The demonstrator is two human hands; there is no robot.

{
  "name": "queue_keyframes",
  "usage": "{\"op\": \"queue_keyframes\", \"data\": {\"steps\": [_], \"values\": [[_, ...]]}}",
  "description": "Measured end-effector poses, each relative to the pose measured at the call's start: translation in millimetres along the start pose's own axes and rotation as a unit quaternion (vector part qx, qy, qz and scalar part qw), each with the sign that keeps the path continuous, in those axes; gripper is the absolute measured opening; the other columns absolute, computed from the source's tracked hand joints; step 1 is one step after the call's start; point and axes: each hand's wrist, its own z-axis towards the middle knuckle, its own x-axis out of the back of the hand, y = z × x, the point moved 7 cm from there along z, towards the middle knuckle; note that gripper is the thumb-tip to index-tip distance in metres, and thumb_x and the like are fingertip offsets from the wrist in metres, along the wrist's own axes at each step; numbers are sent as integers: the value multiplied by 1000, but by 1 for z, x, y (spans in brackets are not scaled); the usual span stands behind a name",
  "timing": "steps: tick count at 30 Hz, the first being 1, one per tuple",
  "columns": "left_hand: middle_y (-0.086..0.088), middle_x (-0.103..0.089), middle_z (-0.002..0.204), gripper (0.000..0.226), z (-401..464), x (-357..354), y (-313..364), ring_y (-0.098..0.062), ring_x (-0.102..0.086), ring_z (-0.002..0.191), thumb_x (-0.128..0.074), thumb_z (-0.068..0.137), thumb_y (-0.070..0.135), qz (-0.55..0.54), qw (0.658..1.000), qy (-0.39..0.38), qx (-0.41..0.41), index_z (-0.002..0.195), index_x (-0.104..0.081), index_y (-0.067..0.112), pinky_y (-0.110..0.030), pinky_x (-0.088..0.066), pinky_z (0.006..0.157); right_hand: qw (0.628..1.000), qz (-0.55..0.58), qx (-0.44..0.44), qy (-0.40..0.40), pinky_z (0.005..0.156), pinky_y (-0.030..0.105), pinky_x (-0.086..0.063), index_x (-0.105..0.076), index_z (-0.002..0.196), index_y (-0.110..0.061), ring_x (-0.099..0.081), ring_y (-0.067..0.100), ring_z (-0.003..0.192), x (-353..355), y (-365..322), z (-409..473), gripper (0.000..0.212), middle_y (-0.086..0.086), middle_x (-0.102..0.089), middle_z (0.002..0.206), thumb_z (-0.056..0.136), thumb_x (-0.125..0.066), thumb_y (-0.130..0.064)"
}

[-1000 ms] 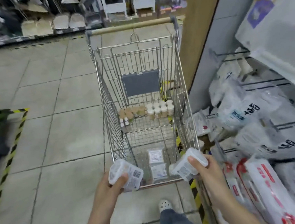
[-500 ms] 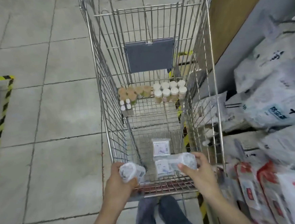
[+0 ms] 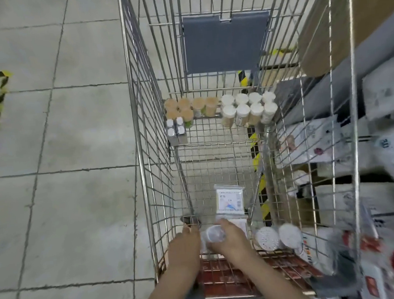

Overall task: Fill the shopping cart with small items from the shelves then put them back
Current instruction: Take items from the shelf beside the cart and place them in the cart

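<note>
Right hand (image 3: 231, 238) grips a blurred clear container (image 3: 213, 235); left hand (image 3: 185, 247) unclear.

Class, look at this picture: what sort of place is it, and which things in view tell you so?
Most likely a shop aisle: a wire shopping cart, rows of small jars in it, and bagged goods on shelves alongside.

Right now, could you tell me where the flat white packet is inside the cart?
In the head view, the flat white packet lies on the cart floor near the person's end, just beyond the right hand.
</note>
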Motion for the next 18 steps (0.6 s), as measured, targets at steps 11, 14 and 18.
{"op": "queue_keyframes", "data": {"steps": [11, 14, 18], "values": [[-9, -48, 135, 52, 34, -20, -7, -26, -44, 126, -54, 90, 8, 23, 998, -19, 58, 138, -34, 14, -35, -41, 96, 984, -160, 20, -73, 68, 18, -37, -52, 127, -15, -56, 18, 103, -19, 14, 28, 52, 6, -59, 125, 79, -72, -17], [-9, -47, 136, 50, 37, -24, -6, -26, -44, 126, -55, 91, 16, 52, 996, -39, 58, 137, -36, 14, -35, -37, 99, 979, -171, 33, -101, 86, 22, -40, -48, 135, -15, -52, 21, 116, -21, 13, 31, 60, 7, -53, 131, 81, -71, -23], [-9, -42, 138, 46, 39, -27, -6, -25, -42, 128, -53, 92, 18, 69, 995, -55, 56, 136, -40, 13, -36, -34, 102, 975, -177, 46, -126, 98, 29, -38, -42, 140, -18, -48, 23, 122, -23, 16, 31, 58, 8, -45, 137, 87, -64, -29]]}}
